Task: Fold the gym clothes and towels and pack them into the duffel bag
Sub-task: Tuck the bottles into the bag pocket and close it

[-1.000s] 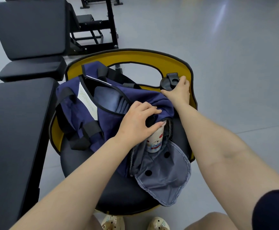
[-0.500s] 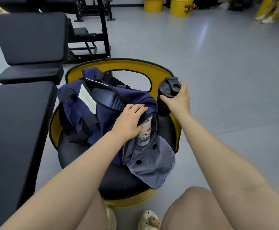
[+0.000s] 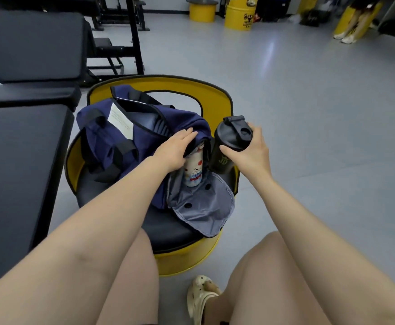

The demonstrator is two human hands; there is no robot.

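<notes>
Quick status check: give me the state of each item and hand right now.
duffel bag: main zip open, resting on the yellow stool
end pocket flap: open, hanging down
printed cup: upright in the end pocket
black shaker bottle: upright, lid closed
left hand: holding pocket edge
right hand: gripping bottle

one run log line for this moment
left hand: holds duffel bag pocket open | right hand: grips black bottle | white cup: in pocket
</notes>
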